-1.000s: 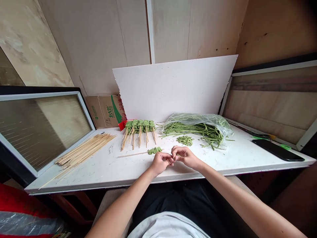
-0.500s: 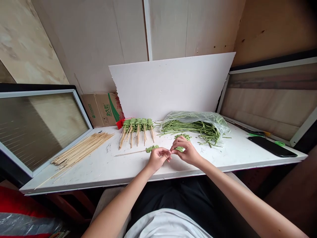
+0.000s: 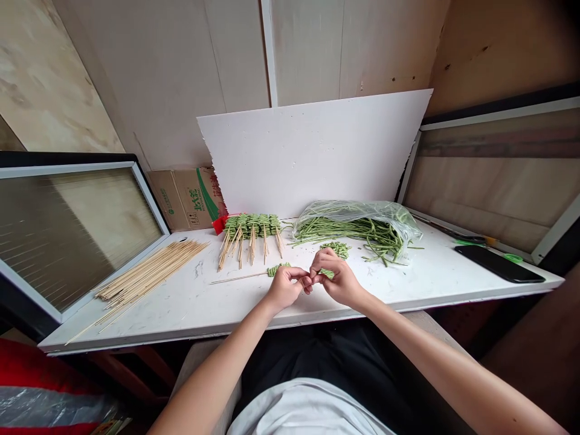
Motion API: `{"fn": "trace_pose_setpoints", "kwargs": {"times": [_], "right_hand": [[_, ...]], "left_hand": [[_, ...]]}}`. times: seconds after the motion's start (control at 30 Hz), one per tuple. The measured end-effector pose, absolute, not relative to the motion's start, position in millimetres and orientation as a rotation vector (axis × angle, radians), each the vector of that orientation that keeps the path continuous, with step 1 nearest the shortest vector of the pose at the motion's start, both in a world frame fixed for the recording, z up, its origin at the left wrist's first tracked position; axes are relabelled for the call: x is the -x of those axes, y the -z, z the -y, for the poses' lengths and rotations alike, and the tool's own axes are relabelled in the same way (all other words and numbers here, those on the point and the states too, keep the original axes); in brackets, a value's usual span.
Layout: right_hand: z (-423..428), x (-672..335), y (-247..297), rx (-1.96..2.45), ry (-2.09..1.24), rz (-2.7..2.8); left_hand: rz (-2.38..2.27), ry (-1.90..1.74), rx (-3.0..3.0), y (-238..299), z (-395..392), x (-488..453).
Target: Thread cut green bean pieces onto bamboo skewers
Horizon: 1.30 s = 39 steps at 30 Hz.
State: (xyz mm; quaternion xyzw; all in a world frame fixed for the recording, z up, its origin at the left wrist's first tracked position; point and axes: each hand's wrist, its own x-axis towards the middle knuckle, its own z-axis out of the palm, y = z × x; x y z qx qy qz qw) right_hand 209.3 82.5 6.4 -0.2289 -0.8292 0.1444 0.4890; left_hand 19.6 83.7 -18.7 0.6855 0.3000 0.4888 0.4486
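My left hand [image 3: 286, 287] is closed around the front part of a bamboo skewer [image 3: 240, 278], whose bare end points left over the table. Green bean pieces [image 3: 274, 270] are threaded in a row on it just beyond my fingers. My right hand [image 3: 336, 279] meets the left one, thumb and fingers pinched at the skewer's tip; whatever they grip is hidden. Cut green bean pieces [image 3: 338, 249] lie in a small pile behind my right hand, partly covered by it.
Finished bean skewers [image 3: 252, 226] are stacked at the back, beside a red item [image 3: 219, 225]. Bare skewers [image 3: 149, 275] lie left. A clear bag [image 3: 362, 211] of long green beans [image 3: 344, 231] sits back right. A black phone [image 3: 498, 263] rests near the right end.
My hands stay together at the skewer's tip, with the right fingers slightly shifted left. The view has tilted very slightly; the piles and bag are unchanged.
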Motion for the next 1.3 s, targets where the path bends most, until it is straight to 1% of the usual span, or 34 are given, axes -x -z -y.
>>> {"fn": "trace_pose_setpoints", "kwargs": {"times": [0.17, 0.37, 0.43, 0.5, 0.67, 0.73, 0.9, 1.03, 1.13, 1.23, 1.3], "right_hand": [[-89.6, -205.0, 4.8, 0.572, -0.730, 1.847], [-84.2, -201.0, 1.4, 0.597, -0.904, 1.677], [-87.4, -205.8, -2.0, 0.602, -0.875, 1.628], [-97.8, -218.1, -4.3, 0.673, -0.767, 1.626], [-142.5, -272.0, 6.3, 1.060, -0.191, 1.769], [-156.4, -290.1, 16.8, 1.216, -0.061, 1.820], [-165.2, -301.1, 40.8, 1.501, 0.100, 1.921], [-162.7, -293.9, 45.0, 1.629, 0.086, 2.005], [-158.1, -286.3, 35.4, 1.568, 0.088, 1.985], [-142.6, -270.8, 15.5, 1.245, 0.039, 2.072], [-126.0, -255.7, 1.2, 0.985, -0.123, 2.203]], "left_hand": [[-0.661, -1.139, -1.509, 18.6, -81.8, -19.5], [-0.518, -1.161, -1.282, 20.9, -78.8, -30.0], [-0.486, -1.209, -1.177, 22.7, -79.3, -34.1], [-0.507, -1.234, -1.103, 24.4, -80.9, -35.5], [-0.624, -1.225, -1.056, 27.3, -85.3, -30.9], [-0.642, -1.220, -1.055, 28.6, -86.0, -30.0], [-0.673, -1.219, -1.091, 32.6, -87.2, -30.8], [-0.771, -1.279, -1.136, 33.9, -90.0, -29.2], [-0.814, -1.323, -1.073, 33.7, -93.0, -27.2], [-0.811, -1.365, -1.009, 33.4, -95.4, -25.9], [-0.790, -1.378, -1.010, 32.7, -95.9, -25.6]]}}
